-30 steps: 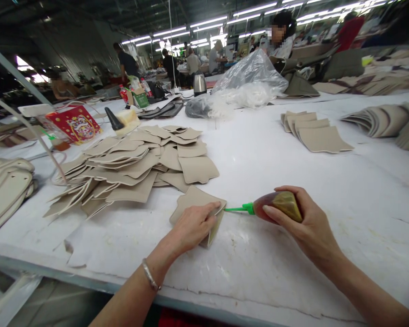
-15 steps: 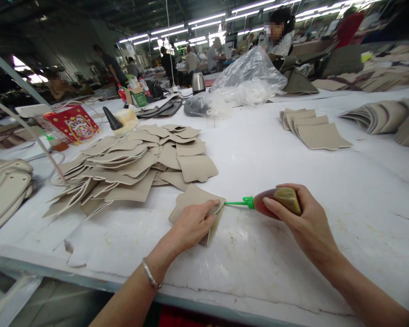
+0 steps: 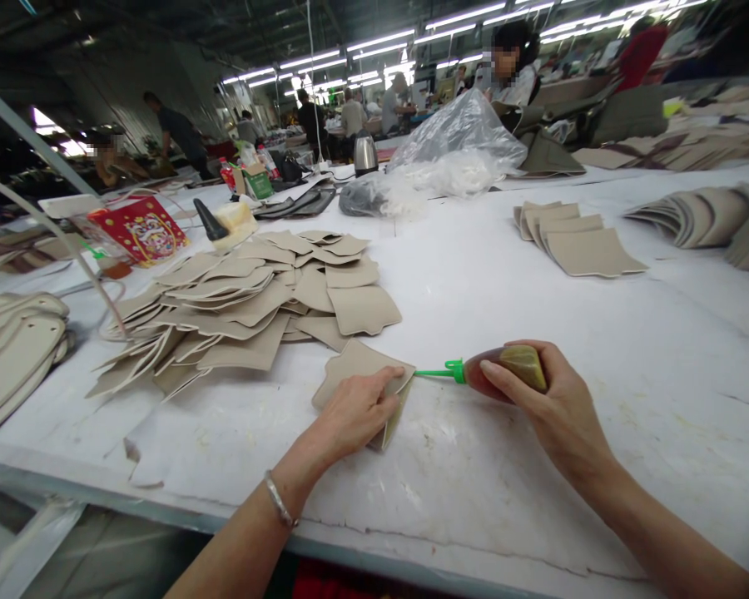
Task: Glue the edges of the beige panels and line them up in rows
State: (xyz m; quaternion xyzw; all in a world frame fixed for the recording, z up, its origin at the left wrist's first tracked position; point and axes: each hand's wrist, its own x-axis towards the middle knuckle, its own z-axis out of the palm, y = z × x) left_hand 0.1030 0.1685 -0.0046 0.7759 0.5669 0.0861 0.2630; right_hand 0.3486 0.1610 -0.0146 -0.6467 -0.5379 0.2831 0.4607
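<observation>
My left hand (image 3: 355,409) presses on a beige leather-like piece (image 3: 351,364), index finger extended along its right corner and the other fingers curled. A second layer (image 3: 392,424) shows beneath that piece, partly covered by the hand. My right hand (image 3: 558,391) is wrapped around a squeeze bottle (image 3: 505,372) with dark reddish-brown and yellowish contents, tilted on its side. Its thin green nozzle (image 3: 434,373) points left, the tip at the corner of the piece near my left fingertip. Whether any liquid is coming out cannot be made out.
A loose heap of beige pieces (image 3: 237,308) lies left of centre. A smaller fanned stack (image 3: 590,245) and curved pieces (image 3: 692,212) lie to the right. Clear plastic film (image 3: 462,137), a kettle (image 3: 365,154) and a red box (image 3: 141,229) stand behind. People work in the background.
My hands, the bottle and the piece hold nearly the same positions. The view has shifted slightly, and a background person in dark clothing has moved left and leans over.
</observation>
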